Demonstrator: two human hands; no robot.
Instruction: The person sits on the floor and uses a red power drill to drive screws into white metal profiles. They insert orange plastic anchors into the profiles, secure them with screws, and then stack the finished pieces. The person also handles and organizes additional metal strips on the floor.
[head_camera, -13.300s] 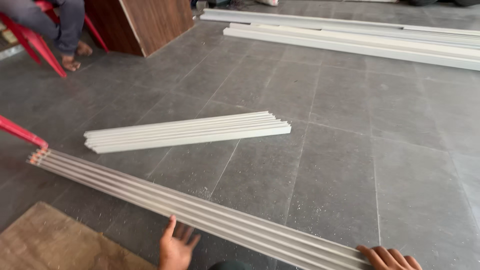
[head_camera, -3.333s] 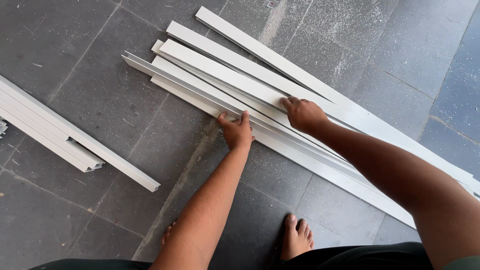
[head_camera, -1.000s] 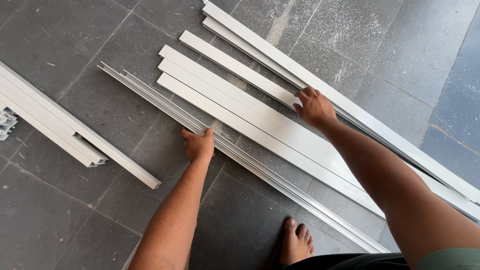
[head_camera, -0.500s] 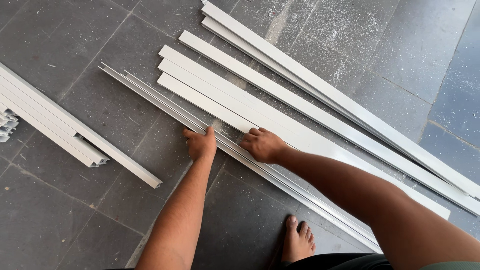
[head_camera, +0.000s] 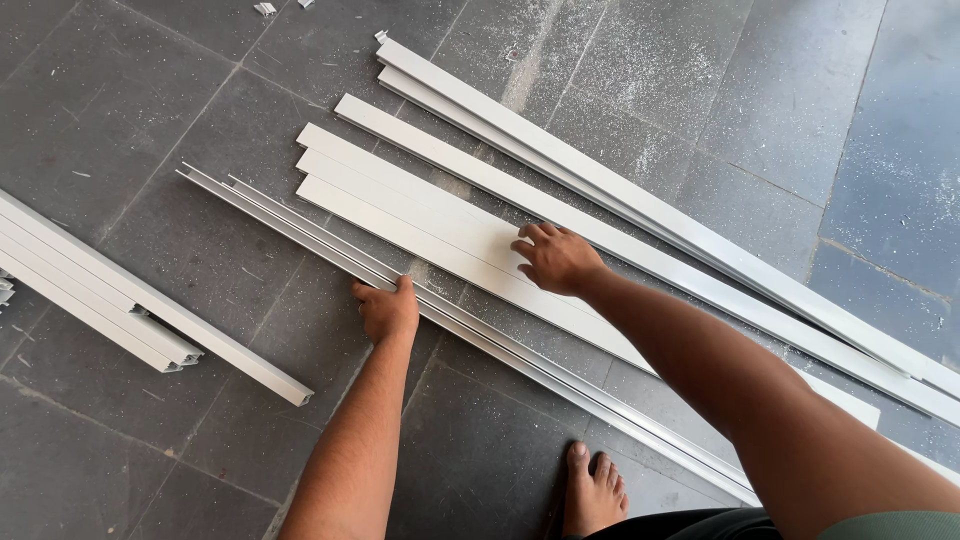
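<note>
We reach both bare arms forward and down from the lower edge of the view. Our left hand (head_camera: 388, 310) lies knuckles up, its fingers (head_camera: 372, 294) curled together and bent downward at the tips, the forearm straight behind them. Our right hand (head_camera: 556, 258) sits farther ahead and to the right, palm down, its fingers (head_camera: 528, 240) spread slightly and pointing left, wrist bent. One bare foot (head_camera: 594, 490) shows below, behind both sets of fingers.

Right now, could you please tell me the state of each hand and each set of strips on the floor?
left hand: grip on the channelled rail.
right hand: flat on the white flat strips.
channelled rail: lying on the tile floor.
long profiles: lying apart, untouched.
stacked profiles: bundled, untouched.
</note>
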